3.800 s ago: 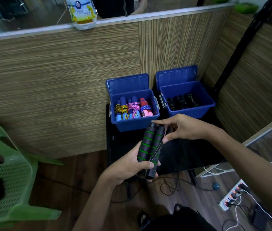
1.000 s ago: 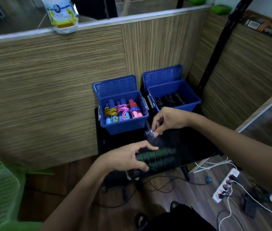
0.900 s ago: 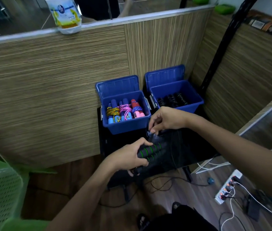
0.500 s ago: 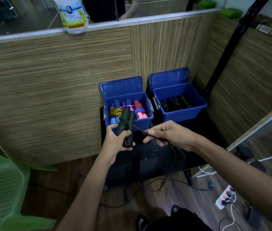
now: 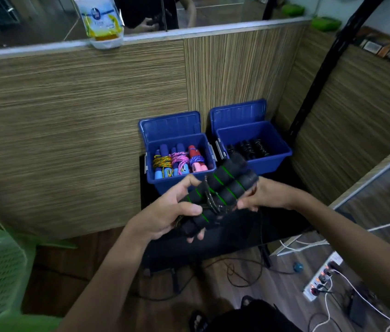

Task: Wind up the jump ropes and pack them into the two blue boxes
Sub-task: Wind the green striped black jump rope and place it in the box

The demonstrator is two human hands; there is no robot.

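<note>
My left hand [image 5: 165, 212] grips the lower end of two black foam jump-rope handles with green rings [image 5: 222, 185], held side by side and tilted up to the right. A few turns of thin black cord [image 5: 211, 200] cross the handles. My right hand [image 5: 261, 197] pinches the cord just under the handles, and the loose cord hangs down to the floor. Behind them, the left blue box [image 5: 179, 185] holds several wound coloured ropes. The right blue box [image 5: 273, 164] holds wound black ropes. Both lids stand open.
Both boxes sit on a small black table [image 5: 213, 243] against a wood-panel partition [image 5: 81, 140]. A green plastic chair [image 5: 0, 271] stands at the left. A power strip with cables [image 5: 320, 279] lies on the floor at right. A black pole [image 5: 318, 80] leans at the right.
The handles have tilted from upright to slanting up-right and sit lower, nearer the right box. My right hand has come in from the stretched cord to just under the handles, with cord now wrapped across them.
</note>
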